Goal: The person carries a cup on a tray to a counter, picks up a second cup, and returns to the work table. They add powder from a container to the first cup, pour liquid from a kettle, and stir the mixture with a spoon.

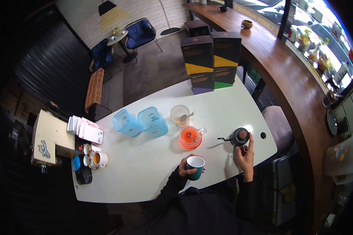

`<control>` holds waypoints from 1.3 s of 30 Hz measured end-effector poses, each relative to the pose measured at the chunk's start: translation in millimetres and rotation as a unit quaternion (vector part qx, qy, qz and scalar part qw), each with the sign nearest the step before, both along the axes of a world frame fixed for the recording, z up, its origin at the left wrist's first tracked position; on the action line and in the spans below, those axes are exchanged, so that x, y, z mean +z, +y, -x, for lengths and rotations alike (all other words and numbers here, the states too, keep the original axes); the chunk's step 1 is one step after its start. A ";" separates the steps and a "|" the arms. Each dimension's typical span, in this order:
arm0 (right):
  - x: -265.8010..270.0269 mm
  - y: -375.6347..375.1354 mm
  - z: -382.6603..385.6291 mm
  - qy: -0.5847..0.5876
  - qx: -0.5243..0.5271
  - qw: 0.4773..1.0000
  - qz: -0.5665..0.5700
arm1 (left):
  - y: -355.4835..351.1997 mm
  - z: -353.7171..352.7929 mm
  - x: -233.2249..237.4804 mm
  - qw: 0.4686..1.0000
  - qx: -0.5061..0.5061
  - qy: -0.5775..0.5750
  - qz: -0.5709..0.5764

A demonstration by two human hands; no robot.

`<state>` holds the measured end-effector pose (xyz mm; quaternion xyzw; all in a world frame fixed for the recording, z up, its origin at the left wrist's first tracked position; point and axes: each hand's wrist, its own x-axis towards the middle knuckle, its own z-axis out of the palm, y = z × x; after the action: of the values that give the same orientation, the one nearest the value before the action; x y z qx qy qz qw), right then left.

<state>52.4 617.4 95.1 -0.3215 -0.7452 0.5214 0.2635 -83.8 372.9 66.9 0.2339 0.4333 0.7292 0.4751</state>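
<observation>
My left hand (183, 167) is wrapped round a teal cup (195, 173) with a white inside, held upright near the front edge of the table; it looks empty. To the right, my right hand (245, 159) has its fingers at the handle of a small black gooseneck kettle (235, 138), one finger stretched up along its side. The kettle's thin spout points left. Between and beyond the hands stands a glass jug (190, 145) of red-orange liquid with a spoon in it. Just behind the jug is a clear plastic tub (172, 112) with a spoon.
Two light-blue plastic containers (153, 122) stand left of the jug on the white table (137, 168). Several mugs (101, 159) and a stack of packets (91, 132) are at the left end. Black boxes (198, 55) are piled at the far edge. A wooden counter (278, 66) runs along the right.
</observation>
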 end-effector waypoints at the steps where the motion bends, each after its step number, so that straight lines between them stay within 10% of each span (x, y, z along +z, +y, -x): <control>1: -0.8 -1.1 -0.5 -0.010 0.009 1.000 -0.016 | 0.1 -0.8 -3.5 1.000 -0.012 0.002 0.000; 10: 32.6 -41.8 -41.8 -0.073 -0.140 0.952 -0.262 | 3.7 -3.6 -6.8 0.991 -0.103 -0.054 -0.065; 17: 81.5 -134.2 -88.3 -0.006 0.132 0.983 -0.129 | 14.8 -33.3 -23.5 0.933 -0.276 -0.177 -0.148; 26: 67.1 -229.0 -158.5 -0.008 0.005 0.993 -0.114 | -7.3 -103.5 -39.9 0.843 -0.513 -0.111 -0.117; 39: 79.2 -349.9 -236.7 -0.033 -0.396 0.910 -0.117 | -53.5 -216.0 5.1 0.773 -0.594 -0.222 0.021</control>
<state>289.1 267.5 174.3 -0.5740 -0.6210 0.2725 0.4589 132.2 319.4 72.0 0.2667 0.1060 0.3247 0.9012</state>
